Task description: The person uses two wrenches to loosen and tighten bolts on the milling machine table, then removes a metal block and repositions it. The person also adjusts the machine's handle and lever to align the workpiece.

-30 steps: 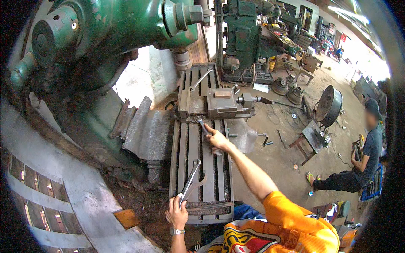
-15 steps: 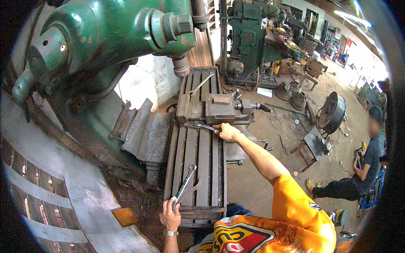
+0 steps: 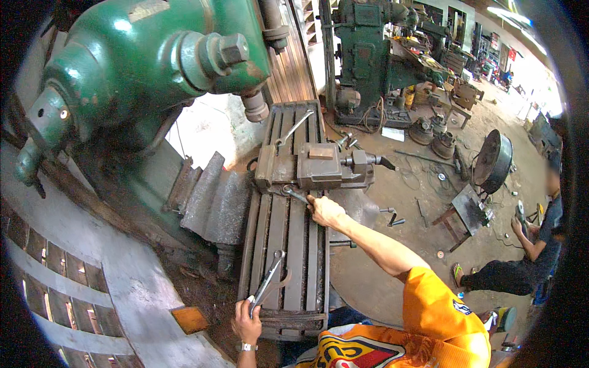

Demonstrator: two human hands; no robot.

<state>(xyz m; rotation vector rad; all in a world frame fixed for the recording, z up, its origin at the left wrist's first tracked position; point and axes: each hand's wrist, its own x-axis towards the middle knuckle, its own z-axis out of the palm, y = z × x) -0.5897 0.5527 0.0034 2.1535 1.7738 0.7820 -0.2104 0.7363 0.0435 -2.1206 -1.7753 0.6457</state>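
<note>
My right hand (image 3: 327, 212) is closed round the handle of a wrench (image 3: 297, 195), whose ring end sits on a fastener at the near side of the machine vise (image 3: 288, 166). The vise is mounted across the slotted machine table (image 3: 261, 230). At the table's near left corner my left hand (image 3: 247, 323) grips the lower end of a combination wrench (image 3: 266, 281), its ring end pointing away from me. A brownish curved tool (image 3: 285, 280) lies beside that wrench; its lower part is partly hidden. Beyond the vise, another wrench (image 3: 296, 126) rests on the table.
A large green machine head (image 3: 141, 61) overhangs the far left. A slatted pallet (image 3: 132, 279) and a small wooden block (image 3: 190, 319) are at left. To the right stand a black drum-like ring (image 3: 493, 161) and a low metal stand (image 3: 463, 211). A person (image 3: 534, 245) sits far right, holding a tool.
My right hand and its wrench have swung slightly toward me and left about the fastener. My left hand stays on its wrench. The view has shifted a little.
</note>
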